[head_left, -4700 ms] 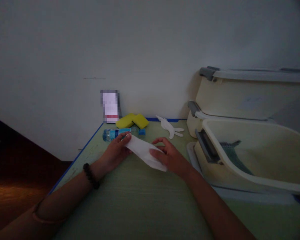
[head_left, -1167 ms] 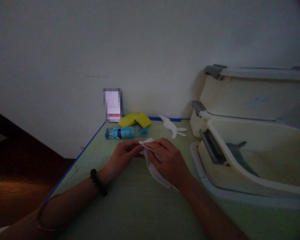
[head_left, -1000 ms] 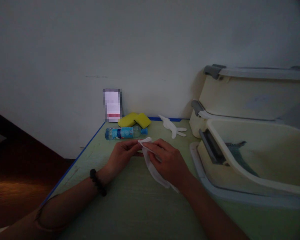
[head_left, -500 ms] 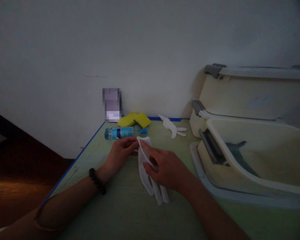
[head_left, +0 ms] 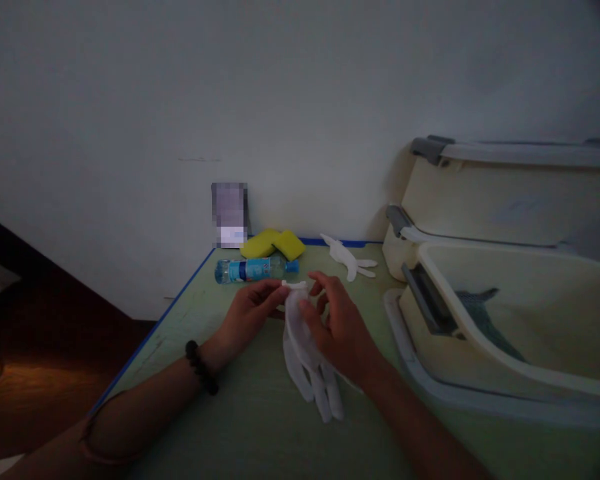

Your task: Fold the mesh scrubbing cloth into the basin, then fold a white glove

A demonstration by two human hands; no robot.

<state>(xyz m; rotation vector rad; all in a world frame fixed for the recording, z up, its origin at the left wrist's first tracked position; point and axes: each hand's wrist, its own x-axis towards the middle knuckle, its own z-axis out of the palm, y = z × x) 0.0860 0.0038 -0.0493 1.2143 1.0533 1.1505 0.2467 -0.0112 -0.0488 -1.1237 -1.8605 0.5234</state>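
Note:
A thin white glove (head_left: 305,363) hangs over the green table (head_left: 260,427) between my hands, its fingers pointing down toward me. My left hand (head_left: 250,313) pinches the glove's cuff at the top. My right hand (head_left: 337,330) rests against the glove's right side, thumb and fingers curled on the cuff edge. A second white glove (head_left: 350,260) lies flat near the wall.
A blue-labelled water bottle (head_left: 253,269) lies on its side behind my hands, with two yellow sponges (head_left: 273,244) beyond it at the wall. Cream plastic tubs (head_left: 510,313) with grey handles fill the right side. The table's blue left edge (head_left: 180,297) drops to a dark floor.
The glove went from lying folded on the table to being held up by its cuff. Its fingers have dropped down and spread. My right hand has shifted up to the cuff.

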